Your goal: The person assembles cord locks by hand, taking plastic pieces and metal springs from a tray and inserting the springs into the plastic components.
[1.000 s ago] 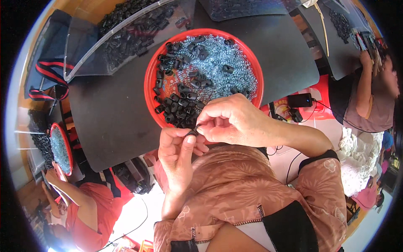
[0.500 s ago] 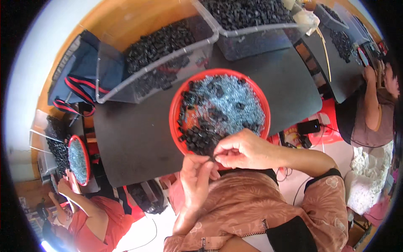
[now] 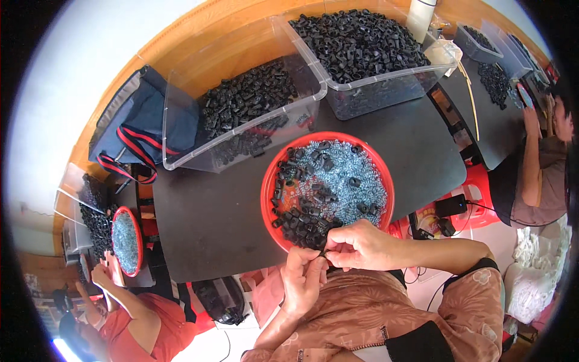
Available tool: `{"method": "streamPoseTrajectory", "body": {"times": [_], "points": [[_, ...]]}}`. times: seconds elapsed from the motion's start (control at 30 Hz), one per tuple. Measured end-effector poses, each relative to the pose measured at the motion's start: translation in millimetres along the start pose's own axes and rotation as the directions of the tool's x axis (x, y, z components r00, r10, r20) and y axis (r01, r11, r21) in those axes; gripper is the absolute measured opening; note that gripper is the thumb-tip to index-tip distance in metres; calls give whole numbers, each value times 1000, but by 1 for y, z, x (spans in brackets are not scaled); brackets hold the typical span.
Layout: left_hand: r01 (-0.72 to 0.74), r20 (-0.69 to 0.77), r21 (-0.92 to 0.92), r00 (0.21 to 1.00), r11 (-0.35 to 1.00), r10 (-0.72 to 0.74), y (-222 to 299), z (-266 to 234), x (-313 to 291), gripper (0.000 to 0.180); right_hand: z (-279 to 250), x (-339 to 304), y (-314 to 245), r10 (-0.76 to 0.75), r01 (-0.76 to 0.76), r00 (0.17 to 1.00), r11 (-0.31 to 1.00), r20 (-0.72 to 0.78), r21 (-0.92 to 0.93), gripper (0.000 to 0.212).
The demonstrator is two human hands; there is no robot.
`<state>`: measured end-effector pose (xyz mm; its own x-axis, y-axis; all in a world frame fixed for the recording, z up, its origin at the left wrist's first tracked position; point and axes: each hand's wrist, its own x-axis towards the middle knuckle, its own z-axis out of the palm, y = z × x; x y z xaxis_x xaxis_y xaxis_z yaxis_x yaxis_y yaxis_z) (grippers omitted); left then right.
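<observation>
My left hand (image 3: 301, 280) and my right hand (image 3: 362, 247) meet fingertip to fingertip at the near rim of a round red basin (image 3: 267, 193). Both hands are closed in a pinch around a small black part (image 3: 324, 254), mostly hidden by the fingers. Inside the basin, small black plastic pieces (image 3: 300, 227) are heaped on the near left side. Many tiny silvery-blue pieces that look like springs (image 3: 356, 166) cover the right and far side, with a few black pieces scattered on top.
The basin stands on a dark table (image 3: 205, 223). Behind it are a clear bin (image 3: 241, 130) and a fuller clear bin (image 3: 386, 90) of black pieces. A blue bag (image 3: 145, 102) leans at left. People work at both sides, one beside another red basin (image 3: 137, 241).
The view has shifted, so the basin, bins and hands sit lower and slightly farther right in the picture. Both hands stay pinched together at the basin's near rim.
</observation>
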<state>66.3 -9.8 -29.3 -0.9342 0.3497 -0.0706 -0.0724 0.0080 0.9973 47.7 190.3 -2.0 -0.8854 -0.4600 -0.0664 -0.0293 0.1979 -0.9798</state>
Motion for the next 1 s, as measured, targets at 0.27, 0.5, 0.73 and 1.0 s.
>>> {"method": "streamPoseTrajectory", "body": {"times": [0.27,0.5,0.73,1.0], "points": [[-46,198,-62,978,997,58,9,-3,-15,15,-22,-2,-12,238,-386,891,845,386,370,13],[11,123,-186,992,982,12,17,-3,-5,16,-13,-5,-20,200,-234,970,919,135,318,14],[-546,-176,314,771,777,613,146,-42,140,27,-26,-6,-23,176,-134,978,942,-112,308,11],[-429,218,805,857,410,467,51,-49,140,10,-36,-12,-10,-84,20,920,986,-383,-168,14]]}}
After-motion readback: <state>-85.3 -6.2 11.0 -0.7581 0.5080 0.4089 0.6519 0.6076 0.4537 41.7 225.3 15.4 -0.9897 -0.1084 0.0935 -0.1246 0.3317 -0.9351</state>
